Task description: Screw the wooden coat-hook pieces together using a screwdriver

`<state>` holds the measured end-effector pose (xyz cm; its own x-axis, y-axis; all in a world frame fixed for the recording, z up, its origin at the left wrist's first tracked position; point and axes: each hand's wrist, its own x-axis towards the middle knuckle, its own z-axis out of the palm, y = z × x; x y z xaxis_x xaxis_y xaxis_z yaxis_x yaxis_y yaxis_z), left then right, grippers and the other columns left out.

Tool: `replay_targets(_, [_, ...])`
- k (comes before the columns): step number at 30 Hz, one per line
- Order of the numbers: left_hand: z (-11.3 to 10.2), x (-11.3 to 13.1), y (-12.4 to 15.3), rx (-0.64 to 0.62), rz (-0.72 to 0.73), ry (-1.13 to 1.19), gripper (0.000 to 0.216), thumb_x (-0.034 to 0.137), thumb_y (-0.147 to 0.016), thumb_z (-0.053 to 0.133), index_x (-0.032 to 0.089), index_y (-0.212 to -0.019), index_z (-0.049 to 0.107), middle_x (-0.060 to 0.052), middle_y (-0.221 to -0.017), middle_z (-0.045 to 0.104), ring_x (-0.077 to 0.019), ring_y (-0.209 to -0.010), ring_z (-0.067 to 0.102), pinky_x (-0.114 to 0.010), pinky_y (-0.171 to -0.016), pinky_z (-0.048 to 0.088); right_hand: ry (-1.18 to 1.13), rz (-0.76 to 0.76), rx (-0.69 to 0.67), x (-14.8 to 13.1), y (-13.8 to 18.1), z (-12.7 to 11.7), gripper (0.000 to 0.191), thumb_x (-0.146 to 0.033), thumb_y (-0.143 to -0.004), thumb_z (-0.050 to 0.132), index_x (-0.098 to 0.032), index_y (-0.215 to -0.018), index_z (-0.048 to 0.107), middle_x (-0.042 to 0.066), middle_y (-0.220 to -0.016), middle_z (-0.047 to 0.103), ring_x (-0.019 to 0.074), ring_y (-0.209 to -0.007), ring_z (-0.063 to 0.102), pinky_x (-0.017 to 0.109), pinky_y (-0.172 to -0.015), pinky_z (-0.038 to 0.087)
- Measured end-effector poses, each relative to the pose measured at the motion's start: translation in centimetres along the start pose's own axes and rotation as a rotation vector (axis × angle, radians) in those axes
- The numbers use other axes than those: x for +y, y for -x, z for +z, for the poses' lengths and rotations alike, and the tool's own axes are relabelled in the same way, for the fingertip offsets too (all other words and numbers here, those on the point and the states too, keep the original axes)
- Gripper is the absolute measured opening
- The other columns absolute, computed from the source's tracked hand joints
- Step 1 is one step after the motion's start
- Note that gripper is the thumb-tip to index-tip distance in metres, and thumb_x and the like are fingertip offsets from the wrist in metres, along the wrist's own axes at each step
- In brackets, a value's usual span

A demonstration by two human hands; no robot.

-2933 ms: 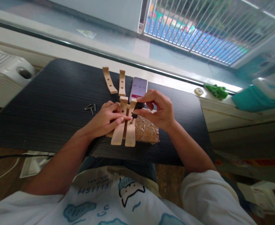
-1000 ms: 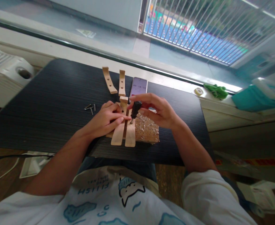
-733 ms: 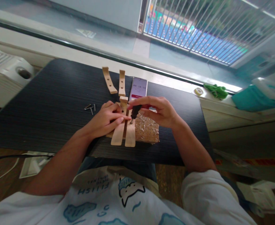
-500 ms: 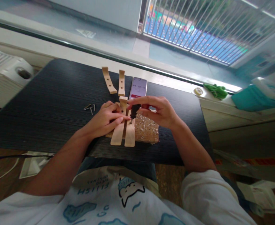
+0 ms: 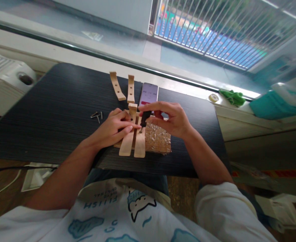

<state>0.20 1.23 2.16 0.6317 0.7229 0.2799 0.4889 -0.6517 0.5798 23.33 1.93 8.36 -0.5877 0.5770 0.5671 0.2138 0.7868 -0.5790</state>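
Two curved wooden slats (image 5: pixel 134 144) lie side by side on a brown perforated board (image 5: pixel 157 141) near the table's front edge. My left hand (image 5: pixel 111 129) lies flat over the left slat, fingers stretched toward the gap between the slats. My right hand (image 5: pixel 170 117) pinches the black handle of a small screwdriver (image 5: pixel 144 119), whose tip stands on the right slat. Two more wooden slats (image 5: pixel 124 88) lie farther back on the dark table (image 5: pixel 49 111).
A phone (image 5: pixel 148 94) with a lit screen lies just behind my hands. Several loose screws (image 5: pixel 97 115) rest left of my left hand. A green cloth (image 5: pixel 232 97) and a tape roll (image 5: pixel 214 98) sit on the sill at the right; a white radiator (image 5: pixel 6 80) stands at the left.
My right hand's fingers have shifted round the screwdriver handle, turning it in place. The left hand and the slats have stayed where they were.
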Motion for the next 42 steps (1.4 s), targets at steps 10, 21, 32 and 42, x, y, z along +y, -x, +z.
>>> replay_targets(10, [0.2,-0.1,0.0,-0.002,0.001,-0.007,0.04,0.035,-0.095,0.038,0.026,-0.109,0.074,-0.006,-0.095,0.055,-0.0236,-0.094,0.045,-0.044,-0.092,0.036,-0.017,-0.032,0.067,0.2,-0.1,0.4,0.028,-0.038,-0.086,0.065,-0.016,-0.103,0.068,-0.002,-0.083,0.069,0.0006,-0.051,0.039,0.016,-0.049,0.038])
replay_targets(21, [0.1,-0.1,0.0,0.0,-0.002,-0.002,0.039,0.035,-0.095,0.039,0.026,-0.109,0.074,-0.006,-0.093,0.054,-0.0242,-0.093,0.045,-0.044,-0.091,0.037,0.03,0.008,0.092,0.1,0.1,0.9,0.029,-0.039,-0.085,0.066,-0.019,-0.105,0.066,-0.002,-0.086,0.066,0.0049,-0.067,0.057,0.019,-0.063,0.048])
replay_targets(32, [0.2,-0.2,0.0,0.008,0.018,-0.015,0.04,0.035,-0.096,0.038,0.026,-0.109,0.074,-0.006,-0.093,0.054,-0.0235,-0.093,0.045,-0.044,-0.09,0.037,0.048,-0.015,0.153,-0.1,0.0,1.1,0.023,-0.032,-0.084,0.068,-0.019,-0.103,0.065,-0.003,-0.085,0.067,0.0048,-0.069,0.059,0.019,-0.065,0.049])
replay_targets(42, [0.3,-0.3,0.0,0.019,0.035,-0.007,0.039,0.034,-0.096,0.039,0.026,-0.11,0.074,-0.006,-0.093,0.054,-0.0238,-0.093,0.045,-0.044,-0.09,0.037,0.099,-0.033,0.161,-0.2,0.0,1.2,0.023,-0.027,-0.084,0.069,-0.017,-0.104,0.065,-0.004,-0.084,0.067,0.0043,-0.069,0.059,0.018,-0.064,0.049])
